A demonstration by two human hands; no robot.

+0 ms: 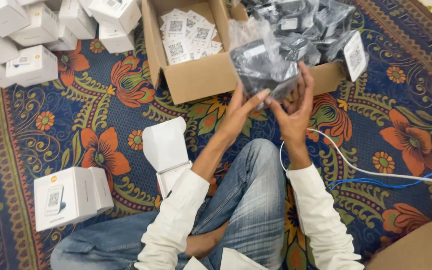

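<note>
Both hands grasp one thing: the left hand (238,112) and the right hand (296,107) are closed around a dark device sealed in a clear plastic bag (262,65), held up above the person's knee and just in front of the cardboard box (201,77). The bag carries a small pale rectangular label on its upper face.

The cardboard box stands open on the patterned floral carpet (101,115) and is split in two. Its left compartment holds a stack of white square cards (188,32) printed with black square codes. Its right compartment is heaped with more bagged dark devices (301,22), and a white tag with a black code (355,55) hangs at the right edge.

White cartons (26,40) are piled at the upper left. One opened white carton (167,150) lies by the left knee, and a closed white carton with a device pictured on its face (68,197) sits at the lower left. A white cable (356,167) and a blue cable (396,181) run across the carpet to the right.
</note>
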